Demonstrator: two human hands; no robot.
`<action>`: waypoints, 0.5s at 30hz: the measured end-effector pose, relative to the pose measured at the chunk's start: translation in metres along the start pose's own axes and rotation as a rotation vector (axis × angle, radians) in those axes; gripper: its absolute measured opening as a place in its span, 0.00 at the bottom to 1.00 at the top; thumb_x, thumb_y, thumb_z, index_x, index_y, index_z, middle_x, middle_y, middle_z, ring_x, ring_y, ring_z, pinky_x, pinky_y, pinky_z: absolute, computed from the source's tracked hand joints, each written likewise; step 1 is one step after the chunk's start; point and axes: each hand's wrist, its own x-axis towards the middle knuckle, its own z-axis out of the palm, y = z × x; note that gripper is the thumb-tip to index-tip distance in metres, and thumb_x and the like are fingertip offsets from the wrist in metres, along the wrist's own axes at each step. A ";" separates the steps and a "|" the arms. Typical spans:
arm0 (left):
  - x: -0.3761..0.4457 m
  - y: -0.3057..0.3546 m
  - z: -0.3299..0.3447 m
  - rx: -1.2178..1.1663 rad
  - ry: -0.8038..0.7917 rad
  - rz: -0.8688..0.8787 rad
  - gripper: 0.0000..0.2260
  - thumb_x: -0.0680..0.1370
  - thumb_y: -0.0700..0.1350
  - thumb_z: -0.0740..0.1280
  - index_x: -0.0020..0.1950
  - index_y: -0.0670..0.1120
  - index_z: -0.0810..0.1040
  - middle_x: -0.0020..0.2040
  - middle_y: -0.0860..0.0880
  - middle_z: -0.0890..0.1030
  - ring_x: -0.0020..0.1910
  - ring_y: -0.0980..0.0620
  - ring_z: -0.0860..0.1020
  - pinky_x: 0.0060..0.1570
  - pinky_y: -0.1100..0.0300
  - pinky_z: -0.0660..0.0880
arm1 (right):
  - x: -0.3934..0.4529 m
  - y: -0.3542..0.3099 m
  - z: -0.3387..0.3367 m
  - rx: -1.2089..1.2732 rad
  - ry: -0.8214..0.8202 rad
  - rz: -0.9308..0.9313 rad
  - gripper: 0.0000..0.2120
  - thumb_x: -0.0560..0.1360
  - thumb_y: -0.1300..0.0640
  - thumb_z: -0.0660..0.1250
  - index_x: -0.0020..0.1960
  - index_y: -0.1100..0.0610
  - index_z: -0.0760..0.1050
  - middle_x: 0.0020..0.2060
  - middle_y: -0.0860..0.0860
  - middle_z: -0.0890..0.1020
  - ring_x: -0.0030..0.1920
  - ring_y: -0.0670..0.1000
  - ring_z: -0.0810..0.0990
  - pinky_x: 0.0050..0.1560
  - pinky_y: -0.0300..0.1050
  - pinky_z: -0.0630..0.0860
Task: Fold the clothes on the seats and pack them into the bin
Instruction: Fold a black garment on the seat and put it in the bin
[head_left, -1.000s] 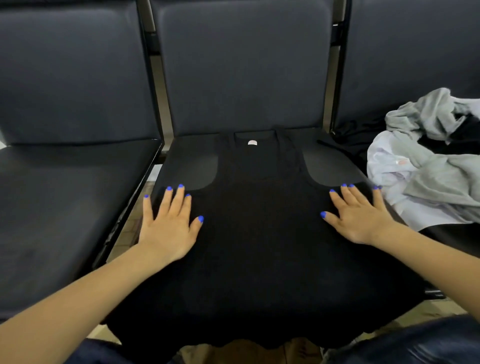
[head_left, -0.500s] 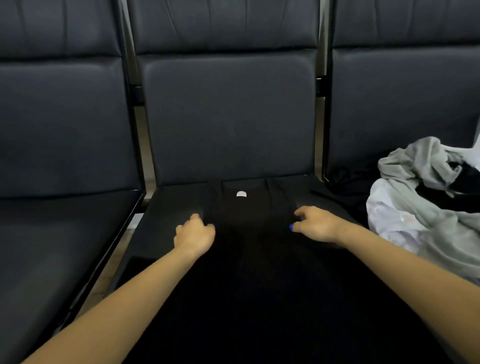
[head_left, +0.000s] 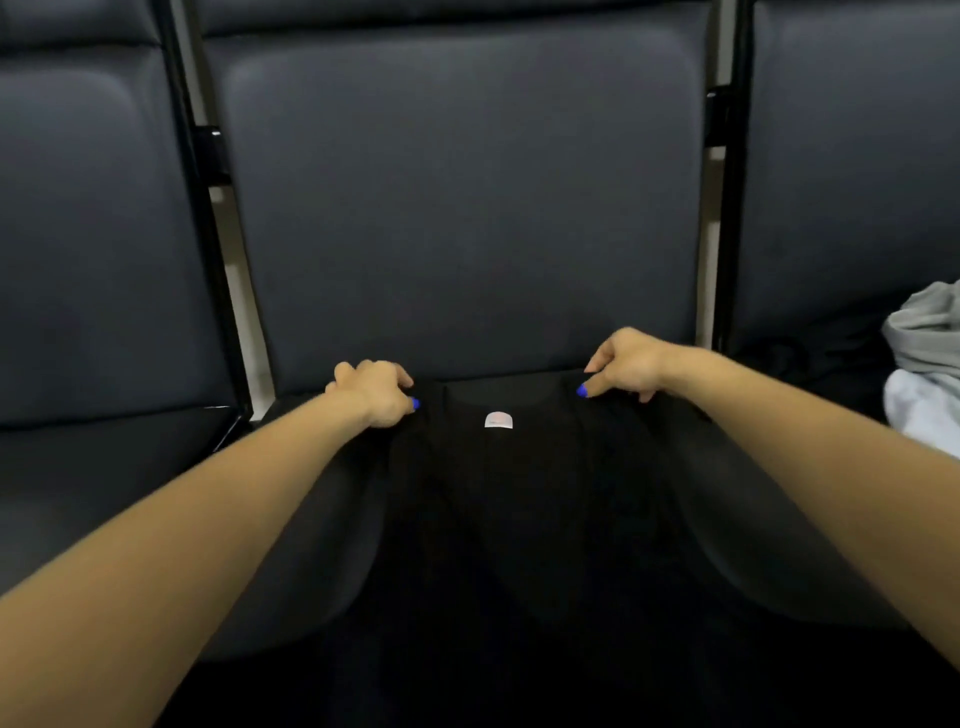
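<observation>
The left hand (head_left: 375, 392) pinches the left shoulder strap of a black top (head_left: 498, 493), fingers curled around the fabric. The right hand (head_left: 626, 364) pinches the right strap in the same way. Between the two hands runs the neckline, with a small white label (head_left: 499, 420) just below it. The top lies flat on the middle seat (head_left: 322, 519), its body reaching toward the person. On the seat to the right lies a pile of grey and white clothes (head_left: 924, 364), well apart from both hands.

Both arms stretched forward; left hand (head_left: 375, 393) and right hand (head_left: 626, 364) curled, pinching the black shirt (head_left: 498, 499) either side of its collar.
</observation>
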 end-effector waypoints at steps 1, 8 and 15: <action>0.007 0.000 -0.002 0.012 -0.026 -0.006 0.09 0.77 0.51 0.67 0.57 0.54 0.76 0.64 0.47 0.75 0.67 0.43 0.63 0.67 0.51 0.63 | 0.002 -0.003 -0.003 -0.051 -0.051 0.023 0.09 0.74 0.55 0.71 0.51 0.57 0.76 0.40 0.53 0.77 0.39 0.51 0.74 0.31 0.40 0.69; 0.028 0.012 -0.031 0.001 0.350 0.058 0.09 0.79 0.49 0.65 0.57 0.48 0.76 0.61 0.39 0.76 0.63 0.37 0.69 0.59 0.51 0.68 | 0.025 -0.015 -0.021 0.024 0.446 -0.018 0.08 0.76 0.56 0.69 0.52 0.58 0.76 0.45 0.58 0.80 0.39 0.57 0.81 0.47 0.46 0.78; 0.002 0.032 -0.090 -0.267 0.418 0.111 0.05 0.73 0.44 0.73 0.43 0.49 0.78 0.54 0.40 0.80 0.54 0.41 0.78 0.54 0.54 0.74 | -0.005 -0.021 -0.046 0.309 0.544 -0.069 0.10 0.75 0.59 0.70 0.38 0.51 0.72 0.36 0.54 0.80 0.30 0.51 0.80 0.29 0.45 0.79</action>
